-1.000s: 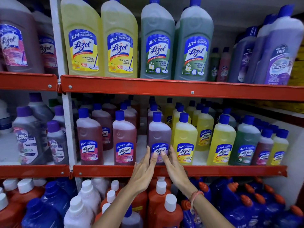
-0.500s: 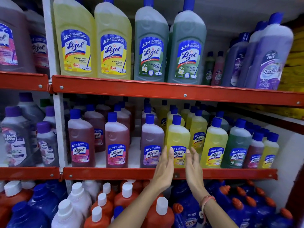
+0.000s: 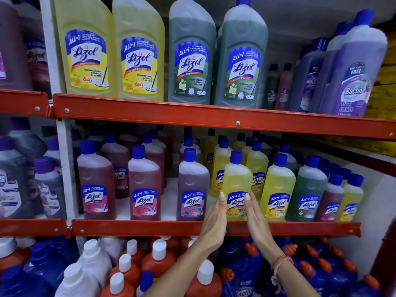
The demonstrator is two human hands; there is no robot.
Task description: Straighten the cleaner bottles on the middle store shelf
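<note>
The middle shelf (image 3: 150,227) holds rows of small blue-capped Lizol bottles: red ones on the left, a purple one (image 3: 192,185), then yellow, green and mixed ones on the right. A yellow bottle (image 3: 236,181) stands upright at the front edge. My left hand (image 3: 214,221) lies flat along its left side and my right hand (image 3: 257,219) along its right side. The palms face each other, fingers straight, with the fingertips touching the label's edges. Neither hand wraps around the bottle.
Large yellow, green and purple cleaner bottles stand on the top shelf (image 3: 214,116). Below, orange bottles with white caps (image 3: 158,260) and blue bottles (image 3: 242,275) crowd under my forearms. A white upright post (image 3: 64,163) splits off the left bay of grey bottles.
Both hands have shifted right from the purple bottle to the front yellow bottle and closed in on its sides. The view has moved nearer to the shelf.
</note>
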